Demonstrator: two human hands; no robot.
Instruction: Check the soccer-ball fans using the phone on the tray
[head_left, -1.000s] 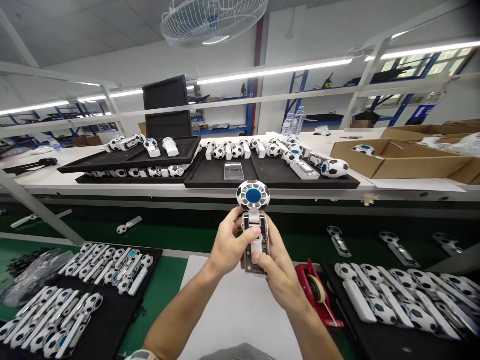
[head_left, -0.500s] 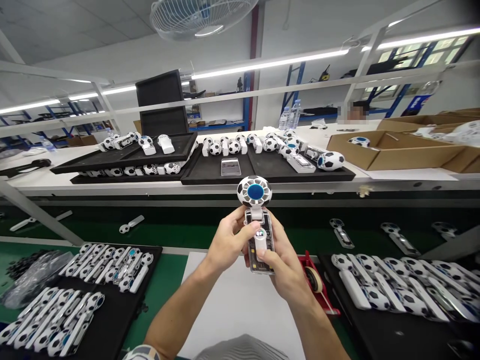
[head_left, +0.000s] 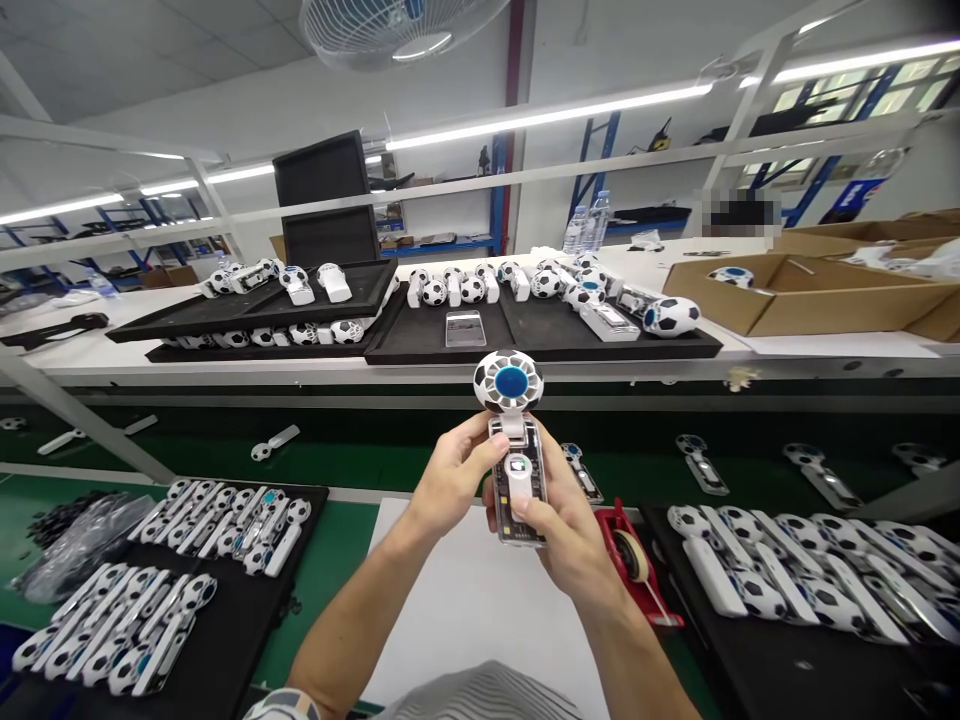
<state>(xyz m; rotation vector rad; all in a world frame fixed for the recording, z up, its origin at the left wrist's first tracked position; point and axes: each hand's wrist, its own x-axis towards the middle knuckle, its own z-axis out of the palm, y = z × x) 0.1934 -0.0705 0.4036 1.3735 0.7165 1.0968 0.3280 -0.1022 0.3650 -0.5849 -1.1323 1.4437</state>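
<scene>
On my feed the left hand (head_left: 457, 480) and right hand (head_left: 570, 545) both wrap closely around a soccer-ball handheld fan (head_left: 508, 382), held up above the white sheet (head_left: 465, 620) near the workbench's near edge. The ball head is on, and a white handle piece (head_left: 519, 492) lies along the clear body (head_left: 525, 525); whether it's fully seated, I can't tell

A factory assembly line: black trays (head_left: 420, 345) of football-patterned gadgets (head_left: 671, 317) line the long bench (head_left: 67, 345) at 12 o'clock, more lie at 4 and 8 o'clock, with a carton (head_left: 817, 310) at 2 o'clock and blue steel racking (head_left: 592, 170) at 1 o'clock.
</scene>
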